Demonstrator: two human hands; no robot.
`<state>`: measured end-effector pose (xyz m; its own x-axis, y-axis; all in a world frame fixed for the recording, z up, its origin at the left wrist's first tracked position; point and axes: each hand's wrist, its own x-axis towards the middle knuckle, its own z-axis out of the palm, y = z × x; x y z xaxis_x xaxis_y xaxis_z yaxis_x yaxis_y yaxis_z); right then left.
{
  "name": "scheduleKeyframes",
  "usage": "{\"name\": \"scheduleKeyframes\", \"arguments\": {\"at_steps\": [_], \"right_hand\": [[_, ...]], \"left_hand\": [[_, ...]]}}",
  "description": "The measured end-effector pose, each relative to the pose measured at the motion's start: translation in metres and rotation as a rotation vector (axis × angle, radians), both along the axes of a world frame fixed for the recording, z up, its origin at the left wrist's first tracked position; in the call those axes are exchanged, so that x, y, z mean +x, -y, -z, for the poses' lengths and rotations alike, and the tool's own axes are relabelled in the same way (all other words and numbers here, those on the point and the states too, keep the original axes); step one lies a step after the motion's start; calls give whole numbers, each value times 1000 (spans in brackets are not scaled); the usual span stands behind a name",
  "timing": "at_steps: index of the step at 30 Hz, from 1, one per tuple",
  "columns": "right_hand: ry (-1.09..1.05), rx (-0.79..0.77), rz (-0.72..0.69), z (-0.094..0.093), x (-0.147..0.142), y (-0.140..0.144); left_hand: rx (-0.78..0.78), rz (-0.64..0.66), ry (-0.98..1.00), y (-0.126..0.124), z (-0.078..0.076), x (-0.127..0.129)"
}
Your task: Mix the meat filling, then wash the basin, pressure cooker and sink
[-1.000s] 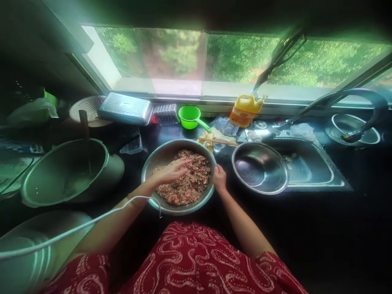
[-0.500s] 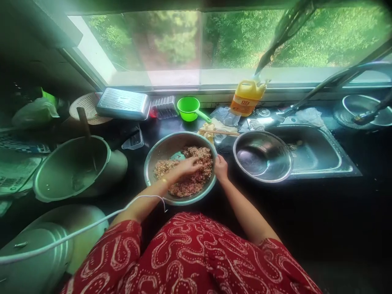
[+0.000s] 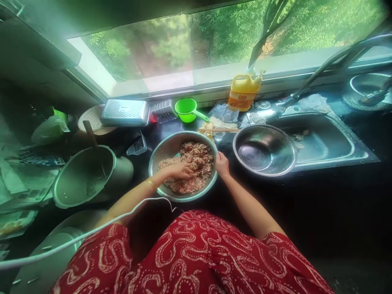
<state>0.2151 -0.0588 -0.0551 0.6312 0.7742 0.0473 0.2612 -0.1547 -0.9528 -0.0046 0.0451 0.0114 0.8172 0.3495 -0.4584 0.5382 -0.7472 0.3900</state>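
- My left hand (image 3: 179,169) is down in the meat (image 3: 191,165), with my fingers curled into it, grabbing the soft mix.
- My right hand (image 3: 222,164) grips the rim of the bowl (image 3: 167,149) on its right side.
- The bowl is round, shiny metal. It sits on the dark counter right in front of me, and the meat in it is lumpy, pink and brown.
- Just right of the bowl is a second metal bowl (image 3: 265,149), at the edge of the sink (image 3: 330,141).
- Left of the bowl is a big pale pot (image 3: 90,175).
- Behind the bowl lie chopsticks (image 3: 217,130) and a green plastic scoop (image 3: 188,110).
- Behind and right of the bowl is a yellow jug (image 3: 243,92). Its label is too blurry to read.
- A white cord (image 3: 92,230) runs across my left arm.
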Motion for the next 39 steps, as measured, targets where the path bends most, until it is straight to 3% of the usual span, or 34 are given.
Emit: {"name": "scheduleKeyframes", "arguments": {"at_steps": [1, 3, 5, 7, 9, 11, 13, 15, 18, 20, 22, 23, 25, 28, 30, 34, 37, 39], "right_hand": [[-3, 4, -4, 0, 0, -1], [-8, 18, -17, 0, -1, -2], [-7, 34, -35, 0, -1, -3], [1, 44, -55, 0, 0, -3], [3, 48, -70, 0, 3, -5], [3, 46, -76, 0, 6, -9], [8, 48, -66, 1, 10, -13], [14, 53, -49, 2, 15, -18], [0, 56, -46, 4, 20, -22], [-16, 63, -59, 4, 23, -23], [-21, 77, -79, 5, 24, -22], [-21, 82, -88, 5, 24, -22], [-22, 87, -100, 5, 23, -21], [-18, 82, -87, 6, 20, -20], [-15, 69, -67, 6, 18, -21], [-39, 59, -51, 4, 15, -22], [-39, 74, -49, 2, 14, -21], [-27, 77, -40, 2, 13, -21]], "left_hand": [[-52, -45, 6, -11, -8, -8], [-11, -258, -74, -36, -18, -9], [135, -486, -149, -64, -17, 10], [201, -564, -185, -84, -9, 46], [185, -553, -190, -92, 0, 89], [155, -509, -179, -84, 7, 128], [130, -426, -176, -63, 12, 155], [151, -265, -158, -32, 15, 166], [268, 87, -47, 13, 19, 146], [308, 297, 42, 31, 21, 112], [305, 389, 112, 35, 24, 69], [312, 362, 136, 33, 25, 48], [374, 188, 143, 27, 27, 13], [456, -102, 35, 23, 26, -8], [370, -144, -48, 23, 18, -6], [2, -78, -88, 3, -12, 5], [76, -313, -73, -38, -20, 15], [159, -488, -69, -67, -11, 33]]}}
